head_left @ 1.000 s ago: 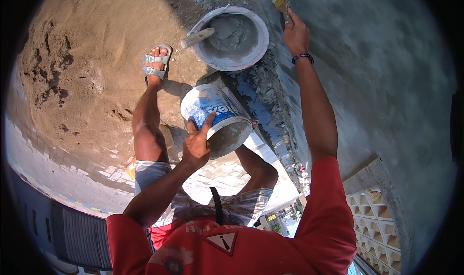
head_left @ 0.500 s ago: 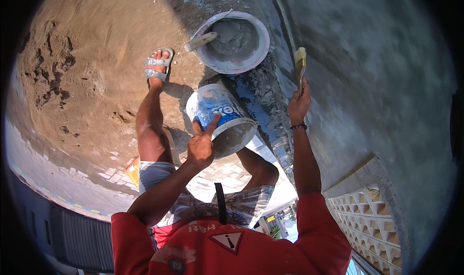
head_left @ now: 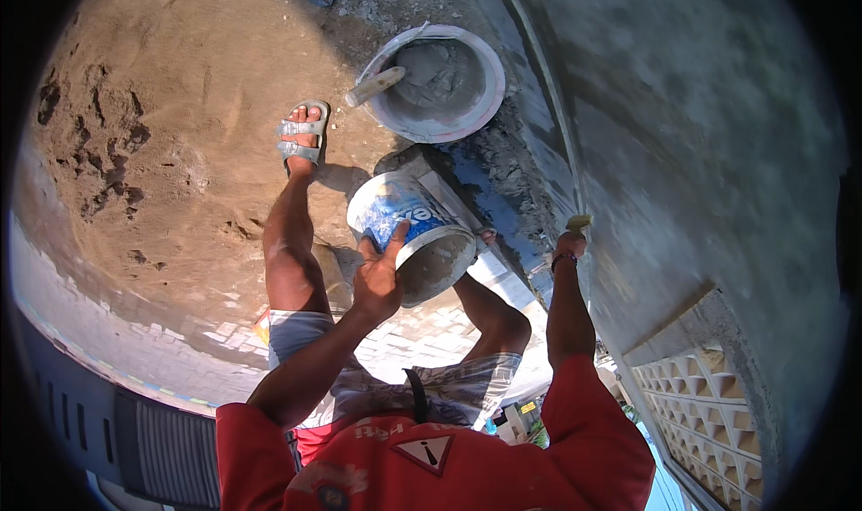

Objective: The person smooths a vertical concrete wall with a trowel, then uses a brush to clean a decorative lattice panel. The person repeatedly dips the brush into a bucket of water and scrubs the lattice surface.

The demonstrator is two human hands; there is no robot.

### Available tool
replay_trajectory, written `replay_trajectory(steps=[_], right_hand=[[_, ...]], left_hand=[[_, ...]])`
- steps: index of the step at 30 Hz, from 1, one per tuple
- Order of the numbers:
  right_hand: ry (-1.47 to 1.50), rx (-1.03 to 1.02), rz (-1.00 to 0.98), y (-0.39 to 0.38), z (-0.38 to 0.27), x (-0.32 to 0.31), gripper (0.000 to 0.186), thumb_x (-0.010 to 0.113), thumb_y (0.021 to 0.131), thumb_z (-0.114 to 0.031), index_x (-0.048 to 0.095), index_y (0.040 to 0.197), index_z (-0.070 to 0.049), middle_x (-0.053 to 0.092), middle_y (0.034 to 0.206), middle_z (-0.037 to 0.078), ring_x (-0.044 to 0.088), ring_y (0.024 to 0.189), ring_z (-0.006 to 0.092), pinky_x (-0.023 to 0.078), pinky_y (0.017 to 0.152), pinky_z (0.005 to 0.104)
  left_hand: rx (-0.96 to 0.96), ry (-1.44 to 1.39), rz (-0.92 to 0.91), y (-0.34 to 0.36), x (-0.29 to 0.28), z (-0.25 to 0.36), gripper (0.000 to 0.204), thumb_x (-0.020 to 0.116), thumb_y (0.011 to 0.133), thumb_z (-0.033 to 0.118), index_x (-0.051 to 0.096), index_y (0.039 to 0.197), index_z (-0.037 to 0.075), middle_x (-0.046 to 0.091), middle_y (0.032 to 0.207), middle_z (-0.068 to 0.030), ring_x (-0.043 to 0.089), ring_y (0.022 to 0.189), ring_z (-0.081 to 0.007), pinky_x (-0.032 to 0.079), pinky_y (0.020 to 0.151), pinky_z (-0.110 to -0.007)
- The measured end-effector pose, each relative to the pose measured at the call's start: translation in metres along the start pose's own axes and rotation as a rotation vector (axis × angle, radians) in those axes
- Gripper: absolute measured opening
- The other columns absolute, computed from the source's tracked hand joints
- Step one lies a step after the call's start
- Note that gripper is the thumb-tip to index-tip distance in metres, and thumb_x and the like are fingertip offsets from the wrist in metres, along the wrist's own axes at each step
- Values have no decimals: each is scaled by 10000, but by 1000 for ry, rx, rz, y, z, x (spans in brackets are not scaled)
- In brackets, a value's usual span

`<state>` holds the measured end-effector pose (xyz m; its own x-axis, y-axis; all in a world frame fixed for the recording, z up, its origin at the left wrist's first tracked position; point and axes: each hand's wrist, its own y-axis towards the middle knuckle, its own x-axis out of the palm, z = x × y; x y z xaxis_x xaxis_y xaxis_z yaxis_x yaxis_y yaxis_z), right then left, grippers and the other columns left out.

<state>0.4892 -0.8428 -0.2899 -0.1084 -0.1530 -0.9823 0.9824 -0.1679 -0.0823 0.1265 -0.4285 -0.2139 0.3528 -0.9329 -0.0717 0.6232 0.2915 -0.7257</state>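
Observation:
My left hand (head_left: 377,279) grips the rim of a white and blue plastic bucket (head_left: 395,201), thumb and fingers over its edge. The bucket tilts with its mouth toward me, and grey residue coats the inside. Out to the right, my right hand (head_left: 569,244) is closed around a paintbrush (head_left: 579,221), whose pale bristles meet the grey plastered wall (head_left: 682,179). Most of the brush handle is hidden in my fist.
Beyond the bucket stands a round tub (head_left: 489,89) of wet grey mortar, with a wooden-handled tool (head_left: 375,86) resting in it. Sandy ground (head_left: 206,71) spreads to the left. A patterned vent block panel (head_left: 700,403) is at the lower right.
My right hand has moved down toward me along the wall, and the brush has turned from pointing up to lying sideways. The bucket stays in my left hand, shifted slightly.

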Motion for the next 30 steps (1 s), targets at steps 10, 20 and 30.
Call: replay_trajectory(steps=[10,20,30], right_hand=[[655,-721,-209,-106,-409,-67,419,545,851,-88,544,1268,-44,628,1117,228,626,1004,366,489,849,421],[519,-414,-230,-63,-393,8,410,594,831,-126,590,1240,-154,646,1099,179,618,1008,345,478,879,425],[164,-82,-207,-55,-62,-35,374,545,863,-147,589,1207,-7,659,1087,184,646,951,290,491,829,392]], left_hand=[[-18,123,14,5,-6,0,944,502,694,-126,228,1476,325,379,1183,-385,600,892,-477,504,807,-444],[-83,170,34,10,2,-17,797,539,781,-6,290,1458,332,368,1232,-384,551,1010,-506,479,856,-466],[-45,38,-7,17,-14,14,767,559,800,51,269,1458,315,382,1191,-358,607,890,-480,505,796,-470]])
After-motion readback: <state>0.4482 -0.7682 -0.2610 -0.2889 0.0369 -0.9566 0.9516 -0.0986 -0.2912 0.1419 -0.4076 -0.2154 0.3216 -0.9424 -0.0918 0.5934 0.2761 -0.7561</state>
